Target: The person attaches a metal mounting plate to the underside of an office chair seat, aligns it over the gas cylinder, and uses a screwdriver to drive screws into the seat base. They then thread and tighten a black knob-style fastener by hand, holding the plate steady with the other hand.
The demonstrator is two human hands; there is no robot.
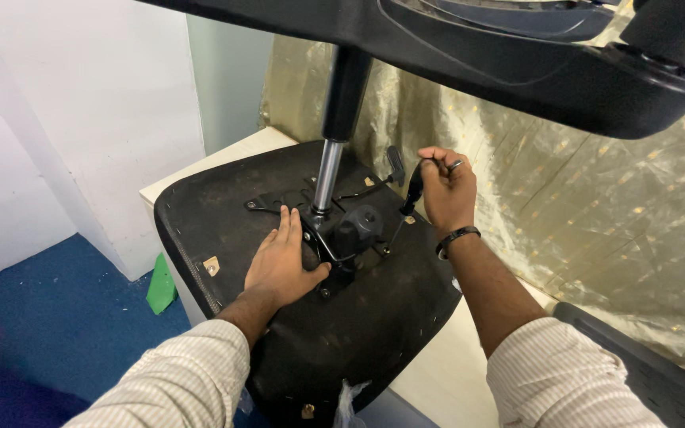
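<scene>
Upturned black chair seat point(374, 333), dusty underside, chrome gas cylinder point(327, 170) standing upright.

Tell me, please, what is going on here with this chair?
A person is working on an upturned office chair seat lying on a pale table. The left hand presses flat beside the black mechanism plate, where the gas cylinder stands upright. The right hand grips a black-handled tool pointed down at the plate. The chair base looms overhead.
</scene>
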